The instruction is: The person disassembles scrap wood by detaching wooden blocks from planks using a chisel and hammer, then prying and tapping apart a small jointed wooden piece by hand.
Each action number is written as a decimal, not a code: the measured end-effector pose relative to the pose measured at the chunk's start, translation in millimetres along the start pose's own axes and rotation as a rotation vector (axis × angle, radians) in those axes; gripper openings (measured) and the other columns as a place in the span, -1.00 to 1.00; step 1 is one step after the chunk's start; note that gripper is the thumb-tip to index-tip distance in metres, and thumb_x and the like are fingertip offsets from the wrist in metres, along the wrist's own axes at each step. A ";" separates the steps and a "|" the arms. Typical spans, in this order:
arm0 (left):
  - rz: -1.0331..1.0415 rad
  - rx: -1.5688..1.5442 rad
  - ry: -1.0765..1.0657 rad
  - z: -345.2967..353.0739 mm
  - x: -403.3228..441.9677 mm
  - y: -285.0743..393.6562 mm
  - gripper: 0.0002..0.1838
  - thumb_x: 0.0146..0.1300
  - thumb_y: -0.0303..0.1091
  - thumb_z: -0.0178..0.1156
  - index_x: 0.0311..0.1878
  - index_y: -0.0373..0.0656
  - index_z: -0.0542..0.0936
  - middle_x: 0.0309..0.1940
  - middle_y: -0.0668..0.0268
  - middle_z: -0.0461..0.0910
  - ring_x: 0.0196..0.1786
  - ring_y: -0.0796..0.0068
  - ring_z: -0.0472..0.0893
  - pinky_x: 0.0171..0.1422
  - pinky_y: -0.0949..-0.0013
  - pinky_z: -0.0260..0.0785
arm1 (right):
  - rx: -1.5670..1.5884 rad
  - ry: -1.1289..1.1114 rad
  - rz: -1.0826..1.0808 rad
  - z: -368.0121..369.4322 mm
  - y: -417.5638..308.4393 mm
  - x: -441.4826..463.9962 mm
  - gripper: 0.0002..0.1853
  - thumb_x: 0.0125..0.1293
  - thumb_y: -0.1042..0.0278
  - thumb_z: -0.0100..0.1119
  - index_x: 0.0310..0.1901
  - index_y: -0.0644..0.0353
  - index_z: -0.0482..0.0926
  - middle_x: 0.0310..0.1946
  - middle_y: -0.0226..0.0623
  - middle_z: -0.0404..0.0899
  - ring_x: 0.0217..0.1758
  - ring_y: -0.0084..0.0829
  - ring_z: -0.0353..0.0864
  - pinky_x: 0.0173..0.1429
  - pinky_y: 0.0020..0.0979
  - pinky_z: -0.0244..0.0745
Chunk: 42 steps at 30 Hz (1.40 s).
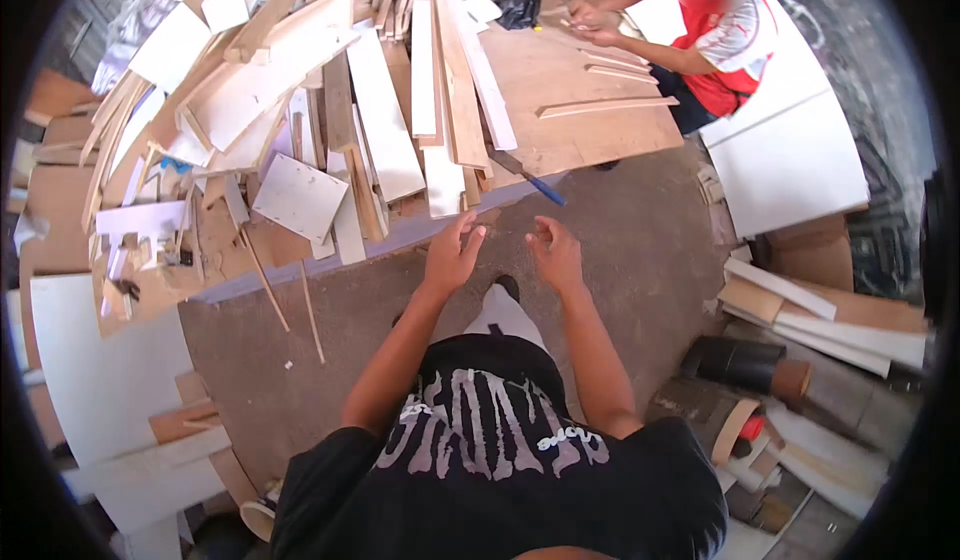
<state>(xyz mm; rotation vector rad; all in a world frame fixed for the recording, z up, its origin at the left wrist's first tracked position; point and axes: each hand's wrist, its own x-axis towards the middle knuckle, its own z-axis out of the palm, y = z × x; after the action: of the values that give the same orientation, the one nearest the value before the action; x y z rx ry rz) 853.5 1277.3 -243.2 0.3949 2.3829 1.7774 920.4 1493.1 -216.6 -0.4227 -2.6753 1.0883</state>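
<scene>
Black shirt (500,440): nearest camera, lower middle of frame, pale lettering on front.
Blue-handled tool (543,190): upper middle of frame, at front edge of bench (625,135); handle juts past edge, over floor (640,260).
Tool long axis: slanted, dark end upper left, blue end lower right.
Tool vs hands: just up-frame of fingertips; handle end near right hand (555,255), not touching.
Nearer hand: right; left hand (452,258) sits lower left of tool.
Right hand pose: empty, open, fingers up-frame and loosely bent, thumb inward.
Left hand pose: empty, open, fingers bent, thumb inward.
White board (445,182): end just up-frame of left fingertips; contact, cannot tell.
Forearms: angled inward from lower frame, hands apart, roughly level, palms partly facing.
Wood pieces (270,70): heaped on bench, upper left to upper middle.
Co-worker (715,45): upper right, red and white top, hands together over bench.
</scene>
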 end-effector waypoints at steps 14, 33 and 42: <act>-0.354 -0.095 0.216 122.9 22.8 -29.5 -0.48 0.45 -0.21 0.32 0.38 -0.23 0.52 -0.01 0.06 0.78 0.04 0.19 0.79 0.18 0.20 0.58 | -0.184 -0.443 0.052 50.8 150.4 146.7 -0.58 0.47 0.03 0.25 0.15 0.17 0.55 -0.06 0.12 0.67 0.09 0.16 0.66 0.18 0.11 0.53; -0.356 -0.020 0.524 42.2 -57.9 68.5 -0.63 0.51 -0.37 0.25 0.30 -0.26 0.60 0.04 0.14 0.78 0.07 0.38 0.76 0.18 0.28 0.59 | 0.079 -0.679 -0.239 -67.3 30.1 43.4 -0.60 0.50 0.08 0.23 0.06 0.32 0.61 -0.24 0.16 0.72 -0.14 0.22 0.73 -0.04 0.02 0.56; -0.205 0.016 0.863 -95.0 -187.5 69.4 -0.65 0.54 -0.40 0.18 0.31 -0.27 0.62 0.04 0.15 0.77 0.05 0.38 0.76 0.22 0.30 0.56 | 0.217 -0.823 -0.505 13.3 -136.5 -40.4 -0.64 0.50 0.05 0.23 0.03 0.22 0.66 -0.34 0.15 0.65 -0.24 0.15 0.73 -0.13 -0.03 0.56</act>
<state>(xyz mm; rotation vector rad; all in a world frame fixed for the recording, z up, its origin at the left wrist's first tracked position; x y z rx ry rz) 1015.8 1153.7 -157.1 -0.7514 2.7806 2.0968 929.4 1377.2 -133.3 0.8827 -2.9462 1.5785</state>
